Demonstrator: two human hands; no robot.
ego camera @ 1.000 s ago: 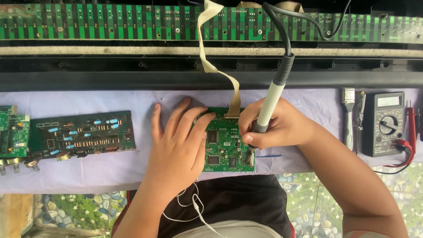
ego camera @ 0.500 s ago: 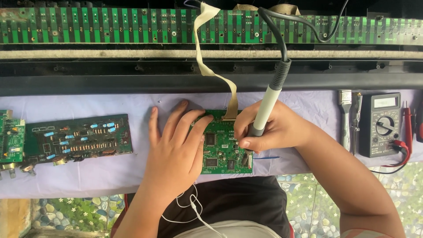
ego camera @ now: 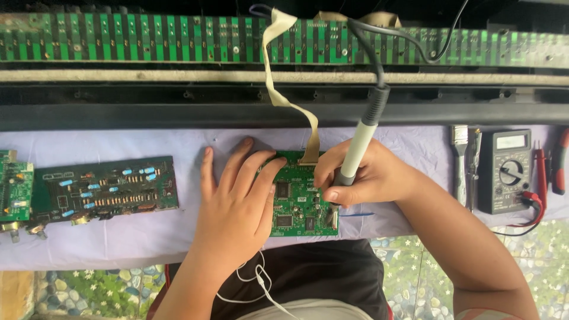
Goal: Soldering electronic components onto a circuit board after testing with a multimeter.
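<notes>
Soft, even daylight fills my view, bright without harsh glare. The pale tabletop (ego camera: 118, 237) reads slightly washed out, and my hands cast only faint, diffuse shadows on it. The recess along the top is dark and loses detail. Focus is sharp across the middle; straight edges bow slightly toward the frame's borders.

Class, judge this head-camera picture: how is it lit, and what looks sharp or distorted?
Head view: soft, even daylight, no harsh glare; the green circuit board, left hand and right hand are sharp; the long board strip bows slightly from lens distortion.
</notes>
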